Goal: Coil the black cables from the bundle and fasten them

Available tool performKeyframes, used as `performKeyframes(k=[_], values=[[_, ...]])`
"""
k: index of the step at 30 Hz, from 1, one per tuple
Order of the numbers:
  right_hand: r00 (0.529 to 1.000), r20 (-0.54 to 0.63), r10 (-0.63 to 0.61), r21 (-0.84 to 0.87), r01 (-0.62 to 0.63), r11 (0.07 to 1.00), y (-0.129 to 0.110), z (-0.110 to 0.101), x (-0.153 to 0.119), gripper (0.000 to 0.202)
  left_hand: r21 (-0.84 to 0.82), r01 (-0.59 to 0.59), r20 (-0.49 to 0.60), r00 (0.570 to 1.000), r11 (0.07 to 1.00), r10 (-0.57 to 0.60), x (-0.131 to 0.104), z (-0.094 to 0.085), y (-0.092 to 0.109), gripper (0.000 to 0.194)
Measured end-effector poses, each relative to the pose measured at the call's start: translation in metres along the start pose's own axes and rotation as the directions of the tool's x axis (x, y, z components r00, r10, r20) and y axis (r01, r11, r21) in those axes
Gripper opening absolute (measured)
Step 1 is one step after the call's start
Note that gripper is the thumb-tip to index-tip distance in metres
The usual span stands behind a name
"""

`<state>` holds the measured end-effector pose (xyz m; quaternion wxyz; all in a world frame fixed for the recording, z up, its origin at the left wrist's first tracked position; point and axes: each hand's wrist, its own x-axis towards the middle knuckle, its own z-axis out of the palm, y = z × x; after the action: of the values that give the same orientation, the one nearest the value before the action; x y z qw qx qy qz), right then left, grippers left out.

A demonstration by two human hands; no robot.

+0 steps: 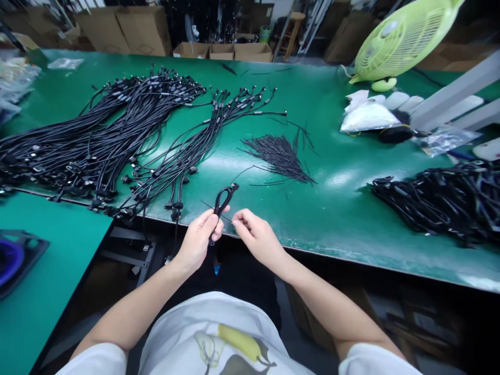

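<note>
Hands (225, 232) hold a black folded cable (222, 203); no writing is legible.

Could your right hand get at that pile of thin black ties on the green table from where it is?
Probably yes: the right hand is near the pile of ties, with only bare tabletop visible between.

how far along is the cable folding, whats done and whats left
Looks partway through. The folded cables heaped at the right look done. In hand is one looped cable, held by the left hand, with a thin tie across it and the right hand at the tie's end. Apparently left: the large pile of unfolded cables, the smaller bunch and the loose ties.
</note>
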<state>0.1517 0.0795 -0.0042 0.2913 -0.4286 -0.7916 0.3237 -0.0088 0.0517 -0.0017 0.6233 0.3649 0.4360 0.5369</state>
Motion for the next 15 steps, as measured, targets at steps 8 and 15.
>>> performKeyframes(k=[8, 15], values=[[0.709, 0.259, -0.656, -0.709, 0.601, 0.369, -0.010, -0.011, 0.010, 0.022, 0.826, -0.324, 0.197, 0.933, 0.462, 0.302, -0.005, -0.016, -0.007, 0.028], [0.425, 0.679, -0.599, -0.577, 0.813, -0.077, -0.032, -0.034, 0.024, 0.034, 0.593, 0.019, 0.183, 0.970, 0.805, -0.158, -0.004, -0.029, -0.005, 0.028]])
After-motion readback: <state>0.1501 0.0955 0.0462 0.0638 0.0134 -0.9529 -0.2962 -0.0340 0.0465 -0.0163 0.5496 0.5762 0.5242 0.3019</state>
